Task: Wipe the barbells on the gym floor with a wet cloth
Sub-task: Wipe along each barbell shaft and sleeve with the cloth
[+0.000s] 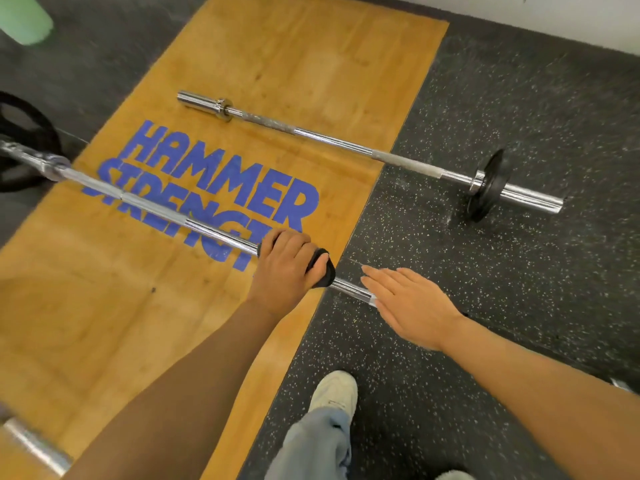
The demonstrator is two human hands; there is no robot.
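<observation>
gripping the dark cloth [320, 270] round the near barbell [156, 207], which lay across the wooden platform [104, 306], the left hand [284, 268] was curled tight; the right hand [412, 303] hovered flat, fingers spread. long strokes with firm, even pressure would probably clean best.

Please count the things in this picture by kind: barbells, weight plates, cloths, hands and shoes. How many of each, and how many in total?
Barbells: 2, the near barbell and the far barbell
Weight plates: 2, the right plate and the left plate
Cloths: 1, the dark cloth held by the left hand
Hands: 2, including the open right hand
Shoes: 1, the white shoe
Total: 8
</observation>
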